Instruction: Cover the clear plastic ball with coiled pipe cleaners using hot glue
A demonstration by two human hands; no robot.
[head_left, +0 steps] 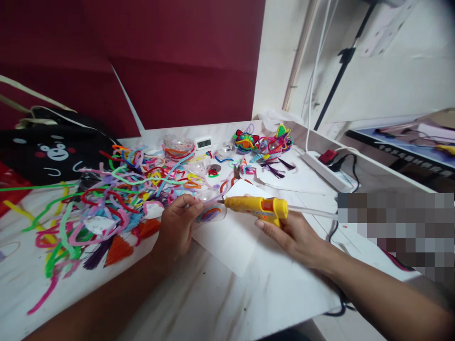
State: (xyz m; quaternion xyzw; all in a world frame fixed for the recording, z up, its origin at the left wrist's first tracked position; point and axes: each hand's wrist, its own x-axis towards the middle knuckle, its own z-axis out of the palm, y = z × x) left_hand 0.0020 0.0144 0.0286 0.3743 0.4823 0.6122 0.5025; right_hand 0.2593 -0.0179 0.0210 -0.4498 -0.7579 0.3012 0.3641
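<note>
My right hand (284, 232) grips a yellow hot glue gun (254, 206), with a pale glue stick (313, 211) jutting from its back. The nozzle points left, close to my left hand (180, 222). My left thumb and fingers pinch a lilac pipe cleaner (213, 199), right by the gun's tip; whether the two touch is hard to tell. Just beneath sits a clear plastic shell (210, 214) with orange, blue and purple strips curved on it. My left fingers are near the shell, and contact with it is unclear. White paper (238, 246) lies under the gun.
Tangled coloured pipe cleaners (117, 199) and tassels (120, 251) cover the left side. Behind stand clear shells (199, 166), a small digital clock (203, 143) and decorated balls (246, 141). A power strip (329, 171) with cables runs along the right rim. A black bag (60, 151) rests at left.
</note>
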